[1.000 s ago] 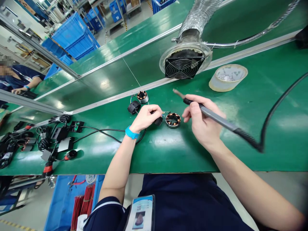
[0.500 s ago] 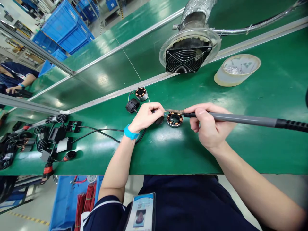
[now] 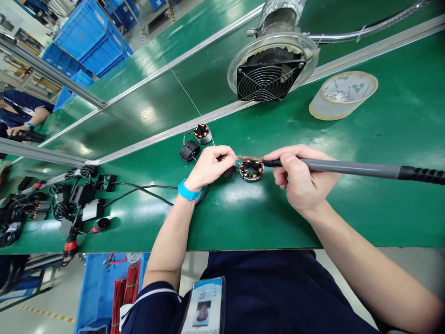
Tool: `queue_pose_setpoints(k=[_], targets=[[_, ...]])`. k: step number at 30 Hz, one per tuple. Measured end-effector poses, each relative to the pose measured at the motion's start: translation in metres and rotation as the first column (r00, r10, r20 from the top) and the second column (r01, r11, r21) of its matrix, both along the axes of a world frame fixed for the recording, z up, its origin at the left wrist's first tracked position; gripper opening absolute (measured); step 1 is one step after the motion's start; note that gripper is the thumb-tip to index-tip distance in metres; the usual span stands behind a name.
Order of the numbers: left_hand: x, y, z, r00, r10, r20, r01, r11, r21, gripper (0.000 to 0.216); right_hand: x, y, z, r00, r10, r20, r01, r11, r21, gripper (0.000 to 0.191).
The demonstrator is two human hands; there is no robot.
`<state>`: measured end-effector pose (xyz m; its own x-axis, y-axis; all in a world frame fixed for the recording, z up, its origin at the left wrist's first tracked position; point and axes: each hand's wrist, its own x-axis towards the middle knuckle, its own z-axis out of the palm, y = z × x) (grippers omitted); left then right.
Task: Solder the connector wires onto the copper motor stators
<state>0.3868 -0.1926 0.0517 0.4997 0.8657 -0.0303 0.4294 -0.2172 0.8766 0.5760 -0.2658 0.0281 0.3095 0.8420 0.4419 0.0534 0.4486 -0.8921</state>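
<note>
My right hand [image 3: 301,178] is closed around the grey handle of a soldering iron [image 3: 333,167]. The iron's tip points left, just above a ring-shaped motor stator [image 3: 251,178] with copper windings that lies on the bench. My left hand [image 3: 217,164] is pinched at the tip's end. A thin solder wire [image 3: 187,94] runs down from above and passes behind that hand into the pinch. Beneath my left fingers sits a black part [image 3: 229,172], mostly covered, with a short blue wire by the stator. A second stator [image 3: 202,133] and a black round housing [image 3: 189,151] lie beyond my left hand.
A fume extractor with a fan grille [image 3: 266,81] hangs over the bench's back. A translucent round tub [image 3: 342,99] with silvery bits stands back right. Black cables and parts [image 3: 81,195] crowd the left. Below, a blue bin [image 3: 92,287] holds red wires [image 3: 132,283]. Another person sits far left.
The view has shifted slightly. Both hands, the soldering iron and the stator keep almost the same positions relative to each other.
</note>
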Motion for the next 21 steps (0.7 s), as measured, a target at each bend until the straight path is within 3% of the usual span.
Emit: queue_pose_setpoints(k=[9, 21], targets=[[-0.0007, -0.0001, -0.0001, 1.000, 0.003, 0.010, -0.003, 1.000, 0.015, 0.022, -0.0009, 0.0059, 0.0050, 0.989, 0.003, -0.146, -0.011, 0.999, -0.050, 0.021], [-0.0004, -0.0006, -0.0007, 1.000, 0.003, -0.002, -0.003, 1.000, 0.023, 0.021, -0.0022, 0.0059, 0.0053, 0.986, -0.003, -0.165, -0.005, 0.999, -0.047, 0.020]])
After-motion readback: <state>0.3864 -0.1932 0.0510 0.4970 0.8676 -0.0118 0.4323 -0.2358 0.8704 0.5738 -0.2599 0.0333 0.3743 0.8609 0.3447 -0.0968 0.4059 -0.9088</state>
